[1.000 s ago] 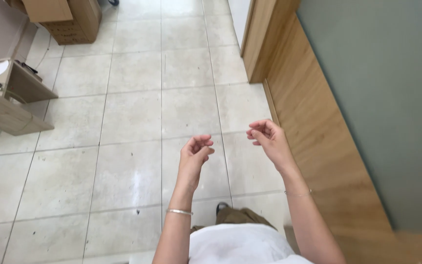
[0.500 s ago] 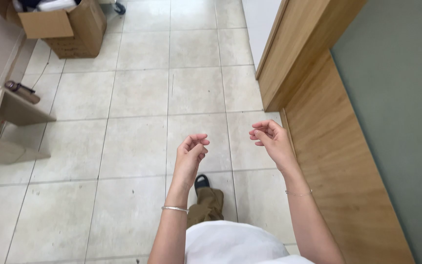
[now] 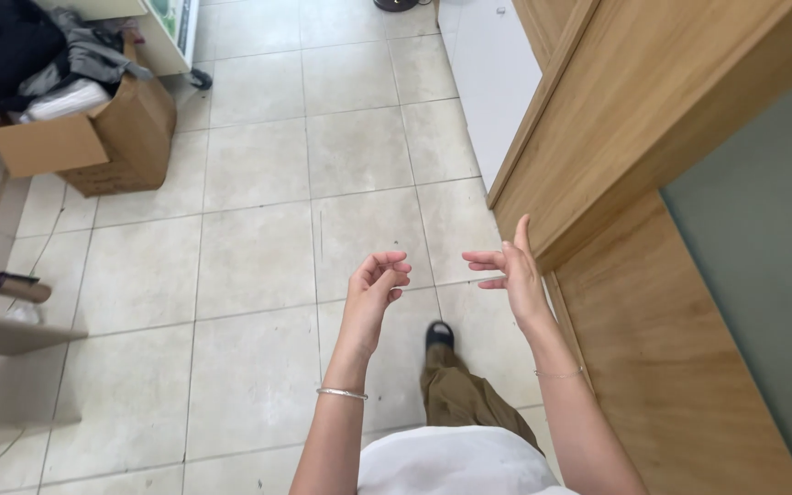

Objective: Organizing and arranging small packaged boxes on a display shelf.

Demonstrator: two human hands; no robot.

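Both hands raised at chest level over the tiled floor [image 3: 258, 266], nothing held in either.

Left hand [image 3: 373, 289]: fingers curled loosely inward toward the palm, a soft half-fist closed on nothing. A thin metal bangle [image 3: 342, 393] sits on that wrist.

Right hand [image 3: 511, 270]: spread, thumb up, fingers pointing left toward the other hand; empty. A fine chain [image 3: 559, 373] on that wrist.

Nearest thing to the right hand is the wooden panel [image 3: 616, 137], a slanted light-brown board just beside the thumb, apart from it, not touched. Judged stiff, smooth and fixed in place; the lower edge that runs past the thumb looks the only place to take hold. The left hand is well apart from it, with only floor beneath.

One black shoe [image 3: 439, 334] and an olive trouser leg [image 3: 465, 399] step forward below the hands.

Far upper left: an open cardboard box [image 3: 93, 137] stuffed with dark clothing and bags. At the left edge, a dark bottle [image 3: 11, 286] lying on a low shelf [image 3: 11, 335].
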